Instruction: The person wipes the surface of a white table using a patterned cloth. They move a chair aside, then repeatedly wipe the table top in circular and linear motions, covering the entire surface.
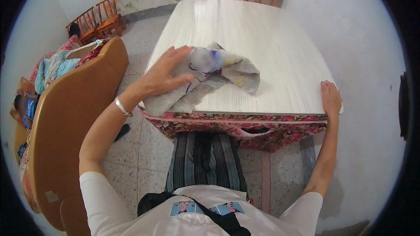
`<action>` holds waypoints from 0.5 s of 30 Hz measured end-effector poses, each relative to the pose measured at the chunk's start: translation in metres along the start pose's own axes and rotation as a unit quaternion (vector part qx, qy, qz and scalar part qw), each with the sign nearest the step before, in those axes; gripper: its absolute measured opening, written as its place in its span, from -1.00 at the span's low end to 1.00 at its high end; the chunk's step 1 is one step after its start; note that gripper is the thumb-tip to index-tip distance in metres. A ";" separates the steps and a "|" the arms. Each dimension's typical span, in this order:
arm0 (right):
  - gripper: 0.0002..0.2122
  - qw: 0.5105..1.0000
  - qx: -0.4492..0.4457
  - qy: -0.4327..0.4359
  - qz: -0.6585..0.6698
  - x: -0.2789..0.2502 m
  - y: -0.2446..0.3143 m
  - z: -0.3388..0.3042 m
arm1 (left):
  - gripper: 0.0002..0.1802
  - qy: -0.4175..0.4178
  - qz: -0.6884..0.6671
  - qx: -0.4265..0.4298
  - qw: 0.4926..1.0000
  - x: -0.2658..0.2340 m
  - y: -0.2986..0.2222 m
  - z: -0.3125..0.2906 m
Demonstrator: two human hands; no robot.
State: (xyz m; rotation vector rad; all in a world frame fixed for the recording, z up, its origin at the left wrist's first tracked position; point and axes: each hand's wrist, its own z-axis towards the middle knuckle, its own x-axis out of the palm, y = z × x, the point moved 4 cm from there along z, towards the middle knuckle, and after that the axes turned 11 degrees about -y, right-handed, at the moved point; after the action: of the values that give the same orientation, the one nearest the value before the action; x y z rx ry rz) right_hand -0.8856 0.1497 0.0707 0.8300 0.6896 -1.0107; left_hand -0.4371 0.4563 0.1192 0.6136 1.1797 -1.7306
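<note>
A crumpled grey towel [238,72] with purple and yellow patches lies on the near left of a whitish, wood-grained tabletop [267,35]. My left hand [168,72] rests on the towel's left part, its thumb spread away from the fingers and not closed round the cloth. Part of the towel hangs to the table's near left corner. At the near right corner my right hand [331,98] lies on the tabletop by the edge, fingers laid out on the surface. Its thumb is hidden.
A red floral table skirt [284,133] hangs below the near edge, close to my legs. On the left stands a tan sofa [74,118] heaped with colourful cloths [54,70]. Wooden chairs [107,15] stand beyond it. A white wall [363,61] runs along the right.
</note>
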 end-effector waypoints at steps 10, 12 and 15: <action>-0.52 0.998 -0.022 0.000 0.056 0.008 0.002 0.006 | -0.26 -0.048 -0.014 0.160 0.986 0.098 -0.082 0.060; -0.52 0.998 -0.030 0.000 0.048 0.010 -0.003 0.009 | -0.38 0.015 0.009 0.172 0.985 0.091 -0.093 0.041; -0.50 1.000 -0.014 0.003 0.014 0.003 -0.009 0.004 | -0.49 0.040 0.065 0.224 0.972 0.066 -0.092 0.001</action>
State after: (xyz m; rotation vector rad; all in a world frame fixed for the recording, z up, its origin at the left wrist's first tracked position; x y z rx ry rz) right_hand -0.8920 0.1421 0.0685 0.8158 0.6943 -0.9708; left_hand -0.5482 0.4387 0.1075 1.0156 0.7786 -1.8841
